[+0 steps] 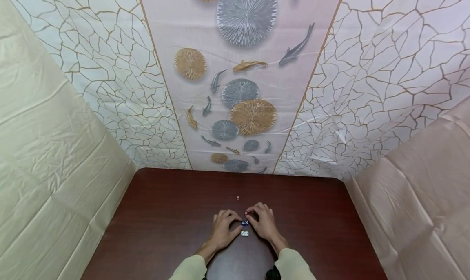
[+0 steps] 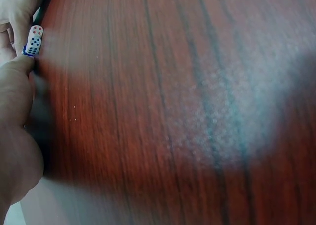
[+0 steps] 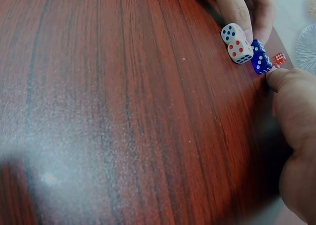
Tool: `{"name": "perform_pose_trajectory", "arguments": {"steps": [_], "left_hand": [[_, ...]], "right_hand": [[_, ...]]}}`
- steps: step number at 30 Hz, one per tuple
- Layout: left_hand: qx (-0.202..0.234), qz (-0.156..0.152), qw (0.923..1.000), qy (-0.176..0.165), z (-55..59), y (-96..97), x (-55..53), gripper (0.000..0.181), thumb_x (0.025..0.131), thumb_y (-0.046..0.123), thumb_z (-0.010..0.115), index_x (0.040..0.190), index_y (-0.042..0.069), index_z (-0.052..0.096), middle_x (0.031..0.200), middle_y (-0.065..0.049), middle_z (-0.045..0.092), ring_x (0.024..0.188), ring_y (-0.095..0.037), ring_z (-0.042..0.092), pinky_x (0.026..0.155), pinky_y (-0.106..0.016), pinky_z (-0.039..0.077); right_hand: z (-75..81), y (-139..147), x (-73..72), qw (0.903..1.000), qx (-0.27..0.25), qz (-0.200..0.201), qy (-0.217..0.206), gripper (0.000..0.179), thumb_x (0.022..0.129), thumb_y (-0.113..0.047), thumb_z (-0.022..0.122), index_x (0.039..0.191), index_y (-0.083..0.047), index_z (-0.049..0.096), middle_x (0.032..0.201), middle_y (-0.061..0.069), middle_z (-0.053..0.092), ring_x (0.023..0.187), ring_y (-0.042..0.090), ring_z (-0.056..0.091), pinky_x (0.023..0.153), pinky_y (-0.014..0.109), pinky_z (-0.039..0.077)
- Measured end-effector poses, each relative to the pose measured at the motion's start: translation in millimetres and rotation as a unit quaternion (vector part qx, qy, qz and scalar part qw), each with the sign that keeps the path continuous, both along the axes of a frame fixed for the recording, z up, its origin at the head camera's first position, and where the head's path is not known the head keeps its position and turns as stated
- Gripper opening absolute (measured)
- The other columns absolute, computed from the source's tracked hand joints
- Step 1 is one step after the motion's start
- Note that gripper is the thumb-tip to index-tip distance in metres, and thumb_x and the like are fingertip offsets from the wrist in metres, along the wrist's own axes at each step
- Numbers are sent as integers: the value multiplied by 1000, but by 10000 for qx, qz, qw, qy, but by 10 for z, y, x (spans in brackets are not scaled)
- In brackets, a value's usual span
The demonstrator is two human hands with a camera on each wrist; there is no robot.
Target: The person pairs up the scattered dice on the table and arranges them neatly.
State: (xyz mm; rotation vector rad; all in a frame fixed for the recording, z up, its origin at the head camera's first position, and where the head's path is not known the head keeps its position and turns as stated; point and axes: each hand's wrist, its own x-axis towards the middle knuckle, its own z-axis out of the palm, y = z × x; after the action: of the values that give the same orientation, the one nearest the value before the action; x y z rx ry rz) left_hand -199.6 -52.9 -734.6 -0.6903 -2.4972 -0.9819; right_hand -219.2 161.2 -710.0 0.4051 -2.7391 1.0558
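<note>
Two white dice (image 1: 244, 233) sit side by side on the dark red wooden table, nearest the person. Just beyond them lie two blue dice (image 1: 244, 223) in a second row. My left hand (image 1: 222, 227) rests at the left of these rows, its index fingertip and thumb bent loosely beside the blue dice. From the right, my right hand (image 1: 263, 222) pinches a red die (image 1: 246, 213) between thumb and index finger, just past the blue row. In the right wrist view the white dice (image 3: 237, 44) and a blue die (image 3: 261, 58) show clearly near the fingertips.
Farther back on the table (image 1: 165, 198) lies another small red die (image 1: 238, 198). A patterned cloth (image 1: 235, 88) hangs behind the table's far edge, with plain cream cloth (image 1: 55, 149) on the left and beige cloth (image 1: 415, 182) on the right.
</note>
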Motion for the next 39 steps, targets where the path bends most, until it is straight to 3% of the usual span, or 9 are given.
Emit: {"name": "perform_pose_trajectory", "arguments": {"steps": [5, 11, 16, 22, 32, 39], "left_hand": [[-70, 12, 9998, -176, 55, 14, 16, 20, 93, 21, 94, 111, 22, 83, 115, 7, 75, 112, -21, 66, 89, -40, 41], [134, -17, 9984, -543, 75, 17, 34, 17, 96, 15, 90, 112, 17, 84, 116, 3, 77, 114, -24, 67, 92, -41, 41], [327, 149, 9964, -773, 104, 13, 10, 15, 99, 11, 86, 113, 14, 85, 116, 1, 78, 114, -23, 68, 95, -42, 44], [422, 383, 9973, -470, 122, -5, -100, 16, 95, 10, 90, 110, 13, 85, 112, -1, 79, 108, -25, 70, 91, -42, 44], [308, 772, 9949, -569, 215, -66, -343, 15, 96, 11, 89, 110, 13, 85, 113, -3, 80, 108, -27, 70, 91, -45, 46], [167, 781, 9938, -772, 279, -79, -502, 15, 99, 12, 86, 114, 10, 85, 117, -7, 80, 110, -31, 72, 97, -53, 53]], "right_hand": [[6, 19, -4, 9999, 27, -2, -158, 12, 101, -17, 86, 112, -18, 84, 107, -5, 72, 102, 20, 63, 93, 41, 38], [-10, 31, -10, 9997, 5, -27, -227, 13, 101, -17, 86, 113, -19, 84, 108, -5, 72, 103, 19, 64, 96, 42, 40], [-10, 36, 2, 9997, -12, -41, -229, 12, 101, -18, 86, 113, -20, 84, 108, -5, 72, 104, 19, 64, 96, 42, 40], [-7, 34, 1, 9999, 23, -13, -130, 13, 100, -17, 87, 112, -18, 85, 109, -2, 73, 105, 21, 65, 95, 42, 40], [-47, 4, 0, 9989, 50, 24, 471, 12, 97, -14, 89, 107, -19, 85, 105, -3, 73, 100, 19, 64, 88, 39, 39], [-42, 15, -10, 9998, 83, -52, 156, 13, 97, -15, 89, 108, -20, 84, 107, -6, 72, 104, 19, 65, 92, 39, 40]]}}
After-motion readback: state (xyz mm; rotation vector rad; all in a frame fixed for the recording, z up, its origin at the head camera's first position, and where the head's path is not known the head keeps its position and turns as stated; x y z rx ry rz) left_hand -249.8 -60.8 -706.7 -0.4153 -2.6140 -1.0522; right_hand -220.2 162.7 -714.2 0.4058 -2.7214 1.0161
